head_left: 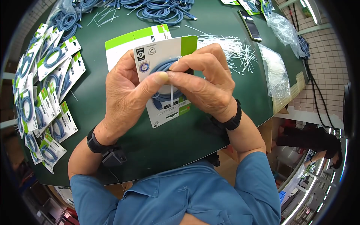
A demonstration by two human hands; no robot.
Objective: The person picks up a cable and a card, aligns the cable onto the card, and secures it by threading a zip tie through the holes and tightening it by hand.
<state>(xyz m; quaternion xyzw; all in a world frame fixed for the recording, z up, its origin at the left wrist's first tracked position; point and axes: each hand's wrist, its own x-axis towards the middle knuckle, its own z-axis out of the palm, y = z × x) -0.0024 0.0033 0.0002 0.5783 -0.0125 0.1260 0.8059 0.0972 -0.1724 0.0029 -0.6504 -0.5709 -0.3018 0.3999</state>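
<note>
Both my hands are at a white and green cardboard packaging card (154, 112), tilted up over the table. A coiled blue cable (159, 67) lies against its face. My left hand (125, 88) grips the card's left edge, its thumb pressing on the coil. With thumb and forefinger pinched, my right hand (208, 80) works on a white cable tie (171, 93) that hangs across the coil. The fingertips hide the tie's upper part. Behind the held card, more flat white and green cards (116, 45) rest on the table.
Carded cables (48, 101) pile along the left edge. Loose blue cables (165, 11) lie at the back. White cable ties (225, 47) spread behind my right hand, with a bag of ties (275, 71) and a phone (250, 26) farther right. Another person (311, 142) is at the far right.
</note>
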